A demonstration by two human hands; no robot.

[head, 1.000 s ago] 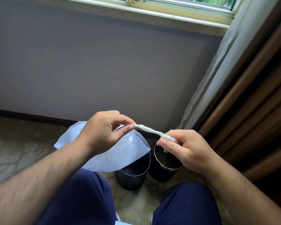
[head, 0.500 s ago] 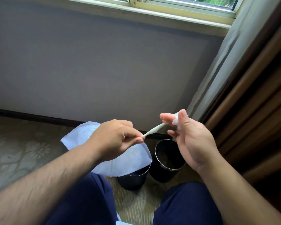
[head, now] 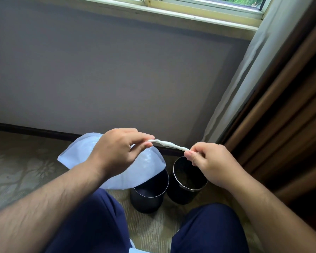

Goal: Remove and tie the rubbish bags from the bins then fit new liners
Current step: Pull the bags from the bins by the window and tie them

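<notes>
The left hand (head: 115, 152) pinches one end of a thin twisted white strip (head: 169, 144) with its thumb and first finger. Its other fingers are curled. The right hand (head: 213, 165) pinches the other end the same way. The strip is pulled straight between them, up in the air above two black bins.

A pale plastic bag (head: 148, 170) hangs under the left hand and lies over the top of the left bin (head: 148, 201). The strip looks like the twisted end of that bag. The left hand hides where they meet, so I cannot be sure. The right bin (head: 182, 196) stands just beside the left one on the floor (head: 26, 167). It is open and dark inside, and has no bag on it.

I think the step is tying the bag shut. To do it well, hold the twist tight so it does not spin loose. Bend the strip into a loop, push one end through, and pull slowly. The plastic looks thin and slippy. A hard tug could tear it, or it could slide out of the fingers. Pinch close to the knot for a better hold.
</notes>
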